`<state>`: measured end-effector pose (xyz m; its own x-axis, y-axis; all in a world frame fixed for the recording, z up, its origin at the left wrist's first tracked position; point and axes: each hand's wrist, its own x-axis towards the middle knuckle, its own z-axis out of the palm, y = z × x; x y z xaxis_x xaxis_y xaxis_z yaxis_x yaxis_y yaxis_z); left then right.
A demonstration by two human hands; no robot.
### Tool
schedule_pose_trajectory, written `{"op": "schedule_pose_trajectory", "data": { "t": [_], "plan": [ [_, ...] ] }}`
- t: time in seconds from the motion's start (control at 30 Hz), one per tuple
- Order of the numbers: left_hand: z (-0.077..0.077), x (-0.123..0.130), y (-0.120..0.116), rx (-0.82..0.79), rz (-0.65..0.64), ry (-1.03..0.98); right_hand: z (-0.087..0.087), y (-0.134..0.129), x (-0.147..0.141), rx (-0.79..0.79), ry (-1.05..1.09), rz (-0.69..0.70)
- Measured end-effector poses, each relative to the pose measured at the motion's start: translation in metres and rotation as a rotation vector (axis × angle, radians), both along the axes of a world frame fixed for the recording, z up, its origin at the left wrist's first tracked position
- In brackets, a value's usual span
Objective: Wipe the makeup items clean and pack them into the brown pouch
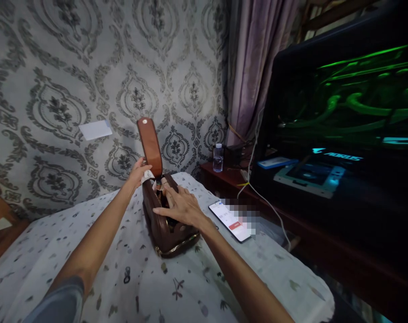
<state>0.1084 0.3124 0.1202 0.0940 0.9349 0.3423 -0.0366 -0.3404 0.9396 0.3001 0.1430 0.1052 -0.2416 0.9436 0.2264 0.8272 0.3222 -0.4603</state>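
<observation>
A dark brown bag [152, 224] with a gold zipper stands unzipped on the patterned bedsheet [129, 273]. Its lighter brown strap [150, 146] sticks up at the far end. At the bag's far left corner, my left hand [138, 173] has its fingers closed near the base of the strap, beside a small whitish piece; what exactly it grips is too small to tell. My right hand [181, 204] lies over the bag's opening with fingers spread, some reaching inside, its thumb across the near left rim. Small items inside are partly hidden by this hand.
Right of the bag lies a lit phone [229, 220]. Beyond it, a red-brown table [207, 172] holds a clear bottle [218, 158] and cables. A large black computer case [325, 179] with green lights fills the right side. Patterned wallpaper and a purple curtain stand behind.
</observation>
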Motion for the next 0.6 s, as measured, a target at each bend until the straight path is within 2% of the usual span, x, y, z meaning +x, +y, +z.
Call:
{"op": "schedule_pose_trajectory", "data": {
  "t": [0.13,0.37,0.5,0.6],
  "plan": [
    [0.002,0.006,-0.021,0.273,-0.075,0.385,0.001,-0.001,0.000,-0.008,-0.006,0.003],
    [-0.003,-0.003,-0.066,0.524,-0.012,0.803,0.002,0.000,0.000,0.012,-0.097,0.000],
    [-0.005,-0.002,-0.096,0.620,0.049,0.925,-0.004,0.003,0.003,0.041,-0.020,0.014],
    [-0.010,0.001,-0.119,0.681,0.086,0.954,-0.018,0.011,0.011,0.089,0.143,0.100]
  ]
}}
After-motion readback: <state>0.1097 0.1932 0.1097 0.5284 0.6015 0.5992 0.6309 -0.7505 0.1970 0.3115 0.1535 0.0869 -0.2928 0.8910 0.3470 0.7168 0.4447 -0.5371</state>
